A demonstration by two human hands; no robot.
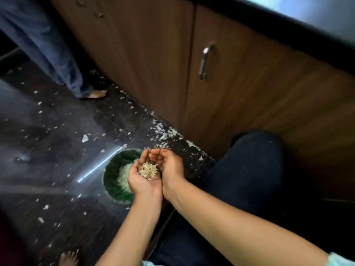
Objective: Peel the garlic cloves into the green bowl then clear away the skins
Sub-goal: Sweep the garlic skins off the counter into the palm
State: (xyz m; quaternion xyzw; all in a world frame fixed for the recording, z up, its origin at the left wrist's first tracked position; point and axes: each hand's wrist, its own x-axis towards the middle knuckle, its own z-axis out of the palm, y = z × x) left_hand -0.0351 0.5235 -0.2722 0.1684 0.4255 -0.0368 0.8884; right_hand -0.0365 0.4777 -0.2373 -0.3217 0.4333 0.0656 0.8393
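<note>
Holding a small pile of skins point(148, 170) in two cupped hands. Left hand point(143, 184) and right hand point(171, 167) pressed side by side, palms up, fingers bent up round the pile like a little cup. Most of the pile on the left palm, right up against the right one.

Held just above the bowl point(111, 181), over its right side. Green, set down on the floor point(57, 160), with a pale white heap point(124, 175) inside. Too blurry to tell if cloves or skins in there.

Lots of white scraps point(165, 133) dropped all over the dark floor, most of them along the bottom of the cupboard point(153, 64). Brown wood doors there, with a shiny handle point(204, 62) on the right door. Dark worktop point(288, 22) along the top.

To the right of the hands, a knee point(255, 169) in dark trousers, close to the cupboard. At the bottom left, a bare foot point(68, 258) on the floor. Far up on the left, another person's leg point(48, 45) in blue trousers, with bare toes peeking out beside the cupboard.
</note>
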